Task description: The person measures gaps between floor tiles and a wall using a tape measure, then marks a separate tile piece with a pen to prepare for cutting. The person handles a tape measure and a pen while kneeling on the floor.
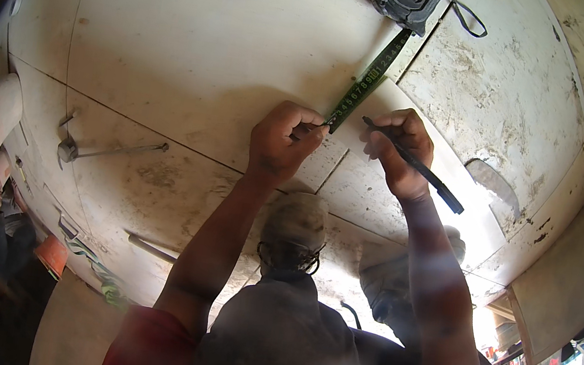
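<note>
My left hand point(285, 139) pinches near the hooked end of a dark green tape measure blade point(363, 82). The blade runs diagonally over a pale surface up to its black case point(407, 1), which has a wrist loop. Between the fingers of my right hand point(402, 152) is a slim black pen point(427, 174), its tip pointing up-left near the blade's end without touching it. A smooth white sheet point(420, 118) lies under the right hand, along the blade's right side.
Dark seams cross the scuffed pale work surface point(179, 32). A thin-rodded metal tool point(69, 150) lies to the left. Lower left are a grey bar point(152, 247), a green strap point(103, 275) and an orange container point(52, 255). A dark rounded shape point(291, 238) between my forearms hides part of the surface.
</note>
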A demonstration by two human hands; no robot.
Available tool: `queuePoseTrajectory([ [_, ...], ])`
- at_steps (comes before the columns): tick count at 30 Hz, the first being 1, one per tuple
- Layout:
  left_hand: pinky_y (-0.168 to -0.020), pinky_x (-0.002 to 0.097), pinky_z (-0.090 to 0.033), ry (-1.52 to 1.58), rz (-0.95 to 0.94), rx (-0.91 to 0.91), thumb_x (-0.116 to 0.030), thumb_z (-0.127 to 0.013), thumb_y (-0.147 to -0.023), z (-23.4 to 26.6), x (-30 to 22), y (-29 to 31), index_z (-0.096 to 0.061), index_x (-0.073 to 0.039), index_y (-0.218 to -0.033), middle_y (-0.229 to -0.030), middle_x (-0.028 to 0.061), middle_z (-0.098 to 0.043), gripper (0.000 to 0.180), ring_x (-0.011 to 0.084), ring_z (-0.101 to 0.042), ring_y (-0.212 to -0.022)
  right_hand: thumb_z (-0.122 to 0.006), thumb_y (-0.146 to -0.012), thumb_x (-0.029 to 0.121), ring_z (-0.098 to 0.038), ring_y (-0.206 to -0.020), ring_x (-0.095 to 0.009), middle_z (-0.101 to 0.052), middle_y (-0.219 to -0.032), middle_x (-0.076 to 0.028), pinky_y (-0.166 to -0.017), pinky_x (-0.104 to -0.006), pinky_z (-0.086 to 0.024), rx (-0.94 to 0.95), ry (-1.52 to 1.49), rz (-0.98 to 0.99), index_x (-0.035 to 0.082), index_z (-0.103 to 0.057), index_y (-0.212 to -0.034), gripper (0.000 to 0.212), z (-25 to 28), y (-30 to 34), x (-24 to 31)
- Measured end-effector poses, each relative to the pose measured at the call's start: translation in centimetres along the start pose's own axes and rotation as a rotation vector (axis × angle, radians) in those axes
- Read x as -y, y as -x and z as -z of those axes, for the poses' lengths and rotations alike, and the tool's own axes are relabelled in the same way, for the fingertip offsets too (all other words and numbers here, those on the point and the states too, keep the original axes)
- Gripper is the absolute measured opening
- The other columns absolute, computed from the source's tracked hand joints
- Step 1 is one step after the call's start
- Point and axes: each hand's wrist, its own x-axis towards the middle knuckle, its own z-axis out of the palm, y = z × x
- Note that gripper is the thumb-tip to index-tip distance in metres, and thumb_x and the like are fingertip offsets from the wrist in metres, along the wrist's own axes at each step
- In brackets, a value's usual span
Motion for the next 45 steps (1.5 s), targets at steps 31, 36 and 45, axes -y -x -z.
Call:
queuePoseTrajectory([
  [31, -0.065, 0.0274, -0.054, -0.136, -0.019, -0.033, -0.013, -0.076, -0.085, 0.4, -1.0, 0.0, -0.066, -0.003, -0.09, -0.087, 0.0071, -0.065, 0.015, 0.013, -0.067, -0.074, -0.075, -0.077, 0.003, -0.067, -0.062, -0.017, -0.068, -0.078, -0.01, -0.057, -0.0289, -0.053, 0.095, 0.604, 0.441, 0.004, -0.055, -0.086, 0.021, -0.2, -1.7, -1.6],
  [36, -0.065, 0.0276, -0.055, -0.13, -0.031, -0.04, -0.012, -0.075, -0.085, 0.3, -1.0, 0.1, -0.066, -0.002, -0.09, -0.087, 0.0076, -0.065, 0.015, 0.0134, -0.067, -0.074, -0.076, -0.078, 0.005, -0.067, -0.062, -0.017, -0.068, -0.078, -0.011, -0.057, -0.0294, -0.053, 0.068, 0.624, 0.414, 0.004, -0.053, -0.084, 0.023, -0.1, -1.6, -1.7],
  [45, -0.066, 0.0278, -0.055, -0.162, -0.039, -0.037, -0.011, -0.075, -0.085, 0.3, -1.2, 0.1, -0.065, -0.002, -0.09, -0.087, 0.0079, -0.065, 0.014, 0.0142, -0.068, -0.074, -0.075, -0.079, 0.003, -0.065, -0.059, -0.015, -0.066, -0.073, -0.009, -0.055, -0.0264, -0.051, 0.019, 0.612, 0.397, 0.004, -0.052, -0.083, 0.023, -0.5, -1.6, -1.5],
])
